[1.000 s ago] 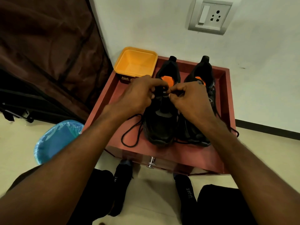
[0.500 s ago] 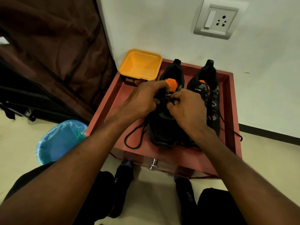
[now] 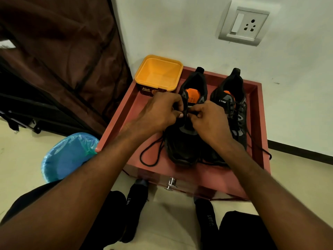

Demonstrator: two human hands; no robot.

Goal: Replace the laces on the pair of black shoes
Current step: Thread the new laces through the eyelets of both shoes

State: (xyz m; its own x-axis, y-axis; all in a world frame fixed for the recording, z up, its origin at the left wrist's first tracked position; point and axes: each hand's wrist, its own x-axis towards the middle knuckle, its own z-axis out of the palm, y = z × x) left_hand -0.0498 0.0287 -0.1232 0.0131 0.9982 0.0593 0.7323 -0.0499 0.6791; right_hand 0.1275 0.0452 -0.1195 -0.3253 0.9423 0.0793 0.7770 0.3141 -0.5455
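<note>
Black shoes (image 3: 189,141), yellow tub (image 3: 158,73)

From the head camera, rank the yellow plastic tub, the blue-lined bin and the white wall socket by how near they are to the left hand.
1. Yellow plastic tub: just beyond the left hand, at the tray's back-left corner.
2. Blue-lined bin: on the floor, left of the tray.
3. White wall socket: up on the wall, to the right.

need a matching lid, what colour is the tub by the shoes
Yellow-orange tub, head view.
</note>
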